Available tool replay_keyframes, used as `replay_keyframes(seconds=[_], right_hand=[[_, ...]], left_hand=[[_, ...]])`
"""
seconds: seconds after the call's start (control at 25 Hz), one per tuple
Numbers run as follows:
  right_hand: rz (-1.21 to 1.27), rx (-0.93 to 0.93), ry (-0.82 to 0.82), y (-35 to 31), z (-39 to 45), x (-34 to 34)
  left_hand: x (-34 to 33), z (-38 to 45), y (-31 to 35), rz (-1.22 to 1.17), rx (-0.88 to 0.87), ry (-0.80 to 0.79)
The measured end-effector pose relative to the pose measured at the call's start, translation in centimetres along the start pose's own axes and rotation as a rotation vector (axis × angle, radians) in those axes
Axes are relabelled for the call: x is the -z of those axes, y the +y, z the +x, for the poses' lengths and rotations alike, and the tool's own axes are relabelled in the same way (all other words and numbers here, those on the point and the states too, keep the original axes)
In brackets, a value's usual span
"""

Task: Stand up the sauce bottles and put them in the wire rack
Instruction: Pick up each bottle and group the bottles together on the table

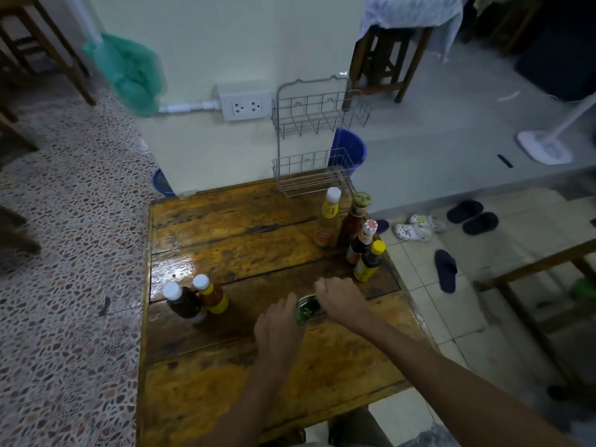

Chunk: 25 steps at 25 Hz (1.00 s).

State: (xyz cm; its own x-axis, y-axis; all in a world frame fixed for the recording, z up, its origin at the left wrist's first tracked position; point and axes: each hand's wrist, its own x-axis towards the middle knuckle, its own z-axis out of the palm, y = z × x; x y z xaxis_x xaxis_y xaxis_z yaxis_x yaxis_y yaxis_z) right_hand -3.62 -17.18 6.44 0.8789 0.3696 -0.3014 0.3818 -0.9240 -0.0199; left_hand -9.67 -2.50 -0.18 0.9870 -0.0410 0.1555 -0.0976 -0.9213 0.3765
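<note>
While both hands grasp the green bottle (308, 312), six others stand.
Left hand (280, 327), right hand (340, 300) seemingly clasp it; wire rack (311, 175) holds nothing.

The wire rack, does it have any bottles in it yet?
No, both shelves of the wire rack hold nothing, and the upright bottles stand on the wooden table.

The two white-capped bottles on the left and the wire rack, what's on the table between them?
Nothing: the head view shows only bare glossy tabletop between the white-capped bottles and the wire rack.
</note>
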Motion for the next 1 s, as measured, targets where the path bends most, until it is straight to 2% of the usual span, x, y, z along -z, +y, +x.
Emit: replay_keyframes(seconds=[0.08, 0.16, 0.24, 0.32, 0.48, 0.52, 0.6, 0.64, 0.68, 0.84, 0.88, 0.92, 1.0], right_hand=[[0.034, -0.019, 0.133, 0.3, -0.5, -0.3], [0.126, -0.033, 0.262, 0.9, -1.0, 0.2], [0.104, 0.063, 0.361, 1.3, -1.4, 0.8], [0.096, 0.111, 0.377, 1.4, -1.5, 1.3], [0.214, -0.078, 0.263, 1.6, -0.5, 0.0], [0.176, -0.091, 0.199, 1.8, -0.3, -0.3], [0.022, -0.043, -0.040, 2.1, -0.5, -1.0], [-0.058, -0.032, -0.052, 2.3, -0.3, -1.7], [-0.067, -0.039, -0.140, 2.3, -0.2, -1.5], [0.194, -0.045, -0.304, 2.8, 0.3, -0.4], [0.197, -0.041, -0.274, 2.7, 0.2, -0.5], [0.215, -0.052, -0.165, 2.6, 0.0, -0.3], [0.291, -0.065, 0.130, 2.0, -0.3, -0.1]], left_hand=[[0.9, 0.6, 0.1, -0.081, -0.011, -0.034], [2.8, 1.8, 0.2, -0.325, 0.066, -0.269], [4.3, 2.8, -0.1, -0.625, 0.153, -0.541], [5.3, 3.4, -0.1, -0.642, 0.131, -0.630], [4.6, 3.4, 0.5, -0.251, 0.057, -0.507], [4.1, 3.2, 0.7, -0.184, 0.033, -0.451], [3.0, 2.6, 0.6, -0.070, -0.001, -0.344], [2.4, 2.2, 0.6, -0.011, -0.016, -0.300], [1.9, 1.9, 0.5, 0.043, -0.031, -0.270], [0.4, 0.8, 0.2, 0.103, -0.106, -0.172], [0.1, 0.8, 0.2, 0.068, -0.085, -0.179], [0.1, 1.1, 0.1, -0.010, -0.035, -0.216], [0.4, 1.9, -0.3, -0.352, 0.105, -0.370]])
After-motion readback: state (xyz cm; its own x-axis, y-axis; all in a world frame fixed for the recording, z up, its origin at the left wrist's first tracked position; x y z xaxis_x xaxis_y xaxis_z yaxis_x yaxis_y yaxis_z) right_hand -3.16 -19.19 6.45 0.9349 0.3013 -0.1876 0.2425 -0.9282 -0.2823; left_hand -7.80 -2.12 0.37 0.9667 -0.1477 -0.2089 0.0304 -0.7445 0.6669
